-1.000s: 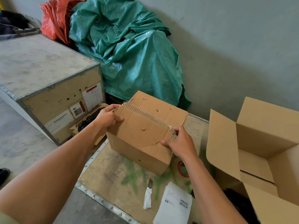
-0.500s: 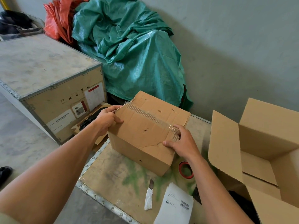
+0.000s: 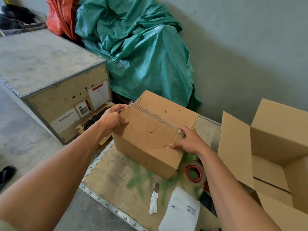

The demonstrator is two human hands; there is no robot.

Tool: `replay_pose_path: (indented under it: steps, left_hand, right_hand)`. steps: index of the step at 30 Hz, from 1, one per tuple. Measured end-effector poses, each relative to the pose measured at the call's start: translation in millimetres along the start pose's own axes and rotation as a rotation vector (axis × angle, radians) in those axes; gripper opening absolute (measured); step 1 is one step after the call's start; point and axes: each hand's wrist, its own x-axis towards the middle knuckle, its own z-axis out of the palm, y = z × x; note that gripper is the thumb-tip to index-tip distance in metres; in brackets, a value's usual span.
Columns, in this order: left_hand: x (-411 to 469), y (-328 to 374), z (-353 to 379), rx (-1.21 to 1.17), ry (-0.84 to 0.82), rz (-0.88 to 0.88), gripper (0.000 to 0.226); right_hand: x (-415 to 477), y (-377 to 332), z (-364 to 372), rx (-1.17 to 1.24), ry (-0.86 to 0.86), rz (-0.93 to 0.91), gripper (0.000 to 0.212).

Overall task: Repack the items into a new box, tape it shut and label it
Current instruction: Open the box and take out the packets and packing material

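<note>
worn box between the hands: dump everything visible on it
The worn box is brown corrugated cardboard, creased, with small tears and a round hole in its top. It stands upright on the worktop, one corner toward the camera, top flaps down. Clear tape runs along the centre seam, ridged and partly lifted. The left hand grips the seam's far-left end; the right hand pinches the crumpled tape end at the near-right edge. Contents hidden.
</note>
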Motion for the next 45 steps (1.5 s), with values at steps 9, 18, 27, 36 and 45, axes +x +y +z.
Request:
replay_pose_path:
  steps: [9, 18, 27, 36, 45]
  left_hand:
    - [-4.0, -0.9, 0.9, -0.022, 0.013, 0.021, 0.062]
    - [-5.8, -0.5, 1.0, -0.101, 0.015, -0.001, 0.053]
    - [-9.9, -1.0, -1.7, -0.141, 0.006, 0.004, 0.053]
    - [-17.6, 0.6, -1.7, -0.093, 0.002, 0.022, 0.053]
    - [-19.1, -3.9, -8.0, 0.045, -0.052, 0.011, 0.064]
  right_hand:
    - [3.1, 4.4, 5.1, -0.010, 0.018, 0.030, 0.091]
    - [-27.4, 8.4, 20.1, 0.020, 0.294, -0.090, 0.068]
    - [-46.7, -1.7, 27.7, 0.265, 0.342, 0.032, 0.073]
    - [-47.5, -0.2, 34.9, 0.317, 0.378, 0.094, 0.051]
    - [-43.2, 7.4, 33.7, 0.380, 0.373, 0.036, 0.051]
